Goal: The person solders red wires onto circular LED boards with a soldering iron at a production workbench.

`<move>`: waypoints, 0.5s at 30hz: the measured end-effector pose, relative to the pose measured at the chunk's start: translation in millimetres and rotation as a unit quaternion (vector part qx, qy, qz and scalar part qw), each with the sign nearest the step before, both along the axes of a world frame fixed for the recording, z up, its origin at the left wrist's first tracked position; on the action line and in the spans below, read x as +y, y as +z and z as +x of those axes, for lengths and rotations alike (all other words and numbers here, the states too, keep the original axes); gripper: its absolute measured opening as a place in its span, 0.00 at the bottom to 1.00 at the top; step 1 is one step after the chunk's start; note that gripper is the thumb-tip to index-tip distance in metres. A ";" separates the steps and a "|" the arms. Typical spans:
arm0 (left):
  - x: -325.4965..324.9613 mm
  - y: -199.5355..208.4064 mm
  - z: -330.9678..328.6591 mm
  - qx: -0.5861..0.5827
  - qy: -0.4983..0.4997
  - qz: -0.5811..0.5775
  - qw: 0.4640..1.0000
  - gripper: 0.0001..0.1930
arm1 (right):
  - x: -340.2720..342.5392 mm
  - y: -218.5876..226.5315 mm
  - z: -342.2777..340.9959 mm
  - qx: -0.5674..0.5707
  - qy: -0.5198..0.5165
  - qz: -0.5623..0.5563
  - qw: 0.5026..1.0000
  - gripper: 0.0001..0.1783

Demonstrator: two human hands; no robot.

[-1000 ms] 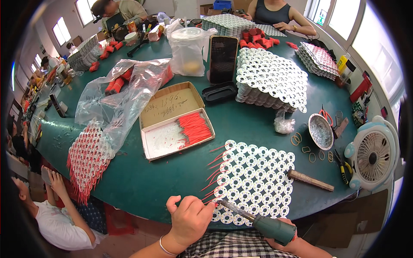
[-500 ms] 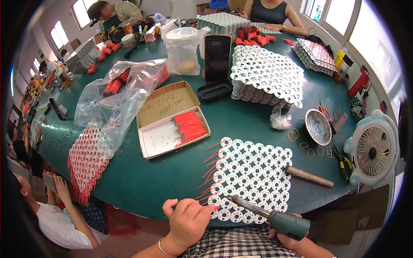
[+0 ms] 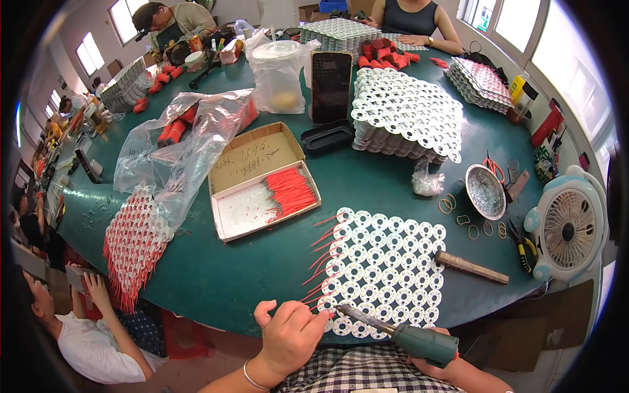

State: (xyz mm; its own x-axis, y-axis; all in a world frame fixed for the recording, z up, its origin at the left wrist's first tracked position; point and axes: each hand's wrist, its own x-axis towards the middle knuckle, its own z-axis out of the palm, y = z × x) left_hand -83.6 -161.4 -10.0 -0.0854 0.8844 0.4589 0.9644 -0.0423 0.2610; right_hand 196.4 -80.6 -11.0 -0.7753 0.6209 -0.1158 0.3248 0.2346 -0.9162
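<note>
A panel of joined round white circuit boards (image 3: 384, 268) lies at the table's near edge, with thin red wires (image 3: 319, 261) sticking out along its left side. At its lower left corner my left hand (image 3: 288, 335) pinches a short red wire, mostly hidden by the fingertips. My right hand (image 3: 432, 371) is wrapped round the green handle of a soldering iron (image 3: 424, 343). Its metal barrel slants over the bottom rows, with the tip close to my left fingertips; whether it touches the board cannot be told.
An open cardboard box (image 3: 262, 190) of red wires stands behind on the left. Wired panels (image 3: 139, 236) lie farther left. Right of my panel are a wooden stick (image 3: 472, 267), metal bowl (image 3: 485, 191), pliers (image 3: 524, 250) and fan (image 3: 567, 226). Stacked panels (image 3: 406, 108) stand behind.
The soldering iron has moved left and slightly down with my right hand, bringing its tip nearer my left fingertips. My left hand has shifted slightly right, still pinching at the corner.
</note>
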 end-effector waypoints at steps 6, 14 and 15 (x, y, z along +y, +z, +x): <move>2.9 0.8 -1.1 0.007 -0.015 -0.006 1.000 0.06 | 0.5 1.3 -4.1 -0.018 0.011 0.093 0.995 0.09; 6.6 4.8 -5.2 0.018 -0.006 -0.011 1.000 0.05 | -0.7 5.9 -12.5 0.064 -0.070 -0.042 0.995 0.16; 4.3 8.3 -5.5 0.014 -0.007 -0.016 1.000 0.05 | -2.1 5.9 -15.0 0.123 -0.107 -0.178 0.970 0.20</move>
State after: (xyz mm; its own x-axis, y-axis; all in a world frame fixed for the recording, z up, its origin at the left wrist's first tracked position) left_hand -89.1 -157.1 -1.7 -0.0599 0.8998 0.4322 0.9708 -0.0483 0.2350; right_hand 181.3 -82.7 -5.2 -0.6642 0.7257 -0.1793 0.0915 -0.1592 -0.9830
